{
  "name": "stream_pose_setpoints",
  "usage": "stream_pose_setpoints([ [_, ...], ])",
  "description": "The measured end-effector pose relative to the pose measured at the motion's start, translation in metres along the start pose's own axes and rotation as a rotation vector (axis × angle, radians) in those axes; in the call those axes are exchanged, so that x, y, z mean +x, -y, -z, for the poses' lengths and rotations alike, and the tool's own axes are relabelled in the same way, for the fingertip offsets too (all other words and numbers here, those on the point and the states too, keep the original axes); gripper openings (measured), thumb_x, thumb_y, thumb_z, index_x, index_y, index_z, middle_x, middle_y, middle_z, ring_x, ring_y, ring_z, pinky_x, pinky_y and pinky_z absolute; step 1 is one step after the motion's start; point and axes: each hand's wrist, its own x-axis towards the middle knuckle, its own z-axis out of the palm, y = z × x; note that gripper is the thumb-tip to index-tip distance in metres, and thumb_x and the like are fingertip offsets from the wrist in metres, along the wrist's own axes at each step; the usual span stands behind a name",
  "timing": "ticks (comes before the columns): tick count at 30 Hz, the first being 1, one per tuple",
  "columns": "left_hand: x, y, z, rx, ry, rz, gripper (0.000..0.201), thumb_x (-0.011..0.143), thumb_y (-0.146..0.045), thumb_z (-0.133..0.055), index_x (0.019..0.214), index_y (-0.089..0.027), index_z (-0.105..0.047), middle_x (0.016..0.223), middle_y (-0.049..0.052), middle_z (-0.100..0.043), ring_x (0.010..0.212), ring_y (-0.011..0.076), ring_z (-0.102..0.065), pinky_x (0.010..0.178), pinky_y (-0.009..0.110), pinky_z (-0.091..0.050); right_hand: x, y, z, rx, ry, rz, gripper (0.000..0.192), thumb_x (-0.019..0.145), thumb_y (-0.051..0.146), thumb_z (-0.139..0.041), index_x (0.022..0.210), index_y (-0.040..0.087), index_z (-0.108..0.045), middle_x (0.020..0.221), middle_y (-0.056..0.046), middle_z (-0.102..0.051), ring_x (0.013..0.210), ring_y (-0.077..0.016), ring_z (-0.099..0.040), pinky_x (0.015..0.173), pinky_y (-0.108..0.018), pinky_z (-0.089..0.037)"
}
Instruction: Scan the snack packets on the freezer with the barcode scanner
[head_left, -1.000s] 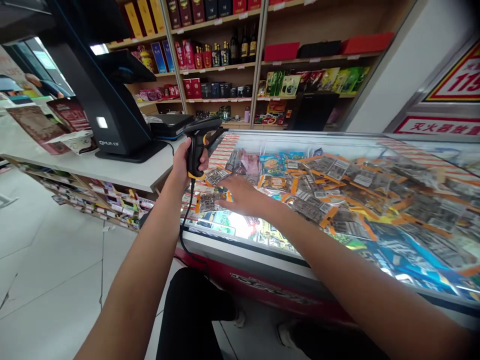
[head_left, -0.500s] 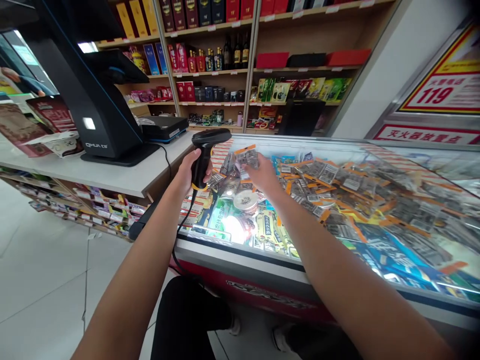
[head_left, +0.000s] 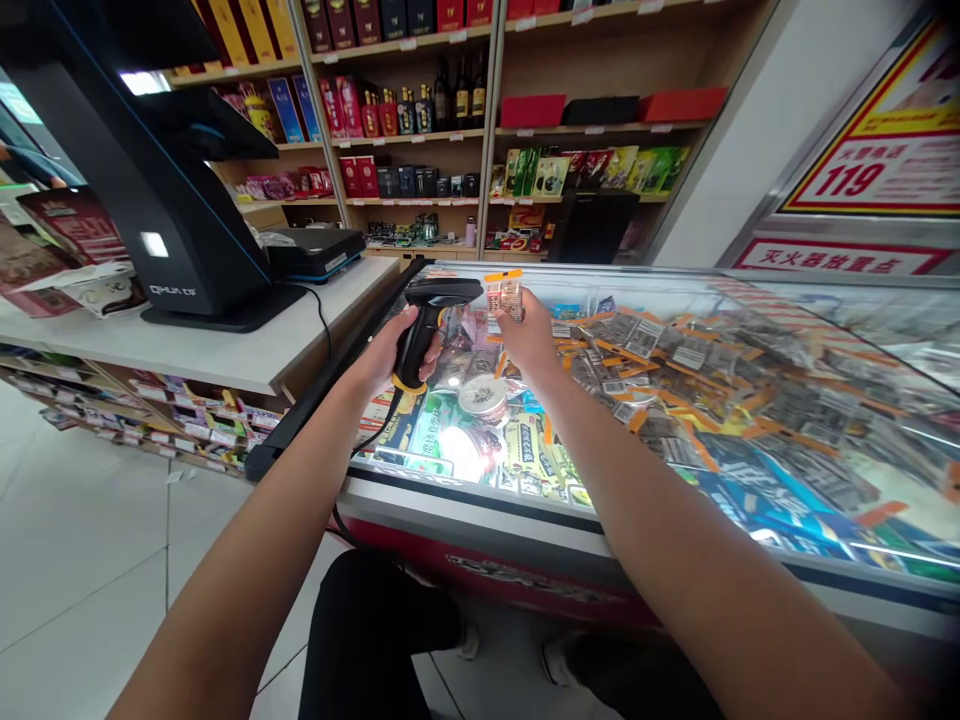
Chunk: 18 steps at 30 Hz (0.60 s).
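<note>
One small packet (head_left: 504, 297) with an orange header is pinched upright in our right hand (head_left: 531, 340), lifted clear of the glass and held just in front of the barcode scanner (head_left: 433, 310). Our left hand (head_left: 401, 350) is clenched round the scanner's grip, its head pointing at the packet. We judge the pinch thin: only the fingers' tips hold the lower part, so the packet could slip or tilt and turn its code away from the scanner. Glare off the shiny wrapper might also spoil a read.

Below lies the glass lid (head_left: 787, 290) of a chest freezer, strewn with many like packets (head_left: 675, 370), so a dropped one would be lost among them. The scanner's cable (head_left: 375, 440) hangs down by the freezer's edge and could snag on our arm. To the left, a tabletop (head_left: 225, 355) carries a black register stand (head_left: 187, 230); shelves (head_left: 450, 130) of boxes and bottles stand behind.
</note>
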Motion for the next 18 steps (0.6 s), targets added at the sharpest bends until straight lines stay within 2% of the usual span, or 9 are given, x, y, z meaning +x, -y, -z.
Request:
stream_pose_setpoints([
  [8, -0.001, -0.002, 0.004, 0.004, -0.018, -0.032, 0.049, 0.09, -0.067, -0.058, 0.082, -0.019, -0.056, 0.058, -0.001, -0.054, 0.041, 0.012, -0.051, 0.044, 0.025, -0.037, 0.001, 0.0, -0.001, 0.001, 0.007, 0.018, 0.023, 0.086, 0.023, -0.055, 0.107, 0.02, -0.064, 0.105, -0.01, -0.074, 0.097, -0.0276, -0.067, 0.094, -0.043, -0.051],
  [11, -0.002, -0.004, 0.003, 0.026, -0.058, -0.016, 0.047, 0.092, -0.065, -0.054, 0.083, -0.019, -0.056, 0.057, -0.001, -0.054, 0.039, 0.0126, -0.05, 0.043, 0.025, -0.036, 0.0, 0.006, 0.003, -0.083, 0.039, 0.013, 0.029, 0.088, 0.02, -0.052, 0.113, 0.017, -0.066, 0.11, -0.012, -0.074, 0.102, -0.0291, -0.067, 0.096, -0.043, -0.051],
  [13, -0.003, -0.007, 0.001, 0.041, -0.119, -0.016, 0.047, 0.093, -0.064, -0.051, 0.08, -0.019, -0.055, 0.055, -0.001, -0.053, 0.039, 0.0121, -0.048, 0.043, 0.025, -0.035, -0.002, 0.009, 0.01, -0.295, 0.071, 0.027, 0.04, 0.09, 0.015, -0.05, 0.126, 0.017, -0.066, 0.115, -0.015, -0.073, 0.107, -0.0325, -0.067, 0.098, -0.047, -0.049],
  [15, -0.004, -0.01, 0.002, 0.05, -0.22, -0.043, 0.046, 0.094, -0.064, -0.05, 0.079, -0.02, -0.054, 0.054, -0.001, -0.053, 0.038, 0.0109, -0.047, 0.042, 0.024, -0.035, -0.005, 0.01, 0.018, -0.625, 0.104, 0.033, 0.045, 0.091, 0.013, -0.049, 0.131, 0.019, -0.068, 0.121, -0.018, -0.07, 0.116, -0.0393, -0.063, 0.103, -0.058, -0.043],
  [18, -0.004, -0.014, 0.006, 0.025, -0.383, -0.129, 0.044, 0.094, -0.062, -0.052, 0.084, -0.019, -0.056, 0.054, -0.003, -0.053, 0.037, 0.0101, -0.048, 0.041, 0.022, -0.035, -0.01, 0.011, 0.025, -1.049, 0.23, -0.069, 0.032, 0.091, 0.023, -0.059, 0.117, 0.018, -0.077, 0.124, -0.023, -0.068, 0.127, -0.05, -0.054, 0.103, -0.072, -0.034],
])
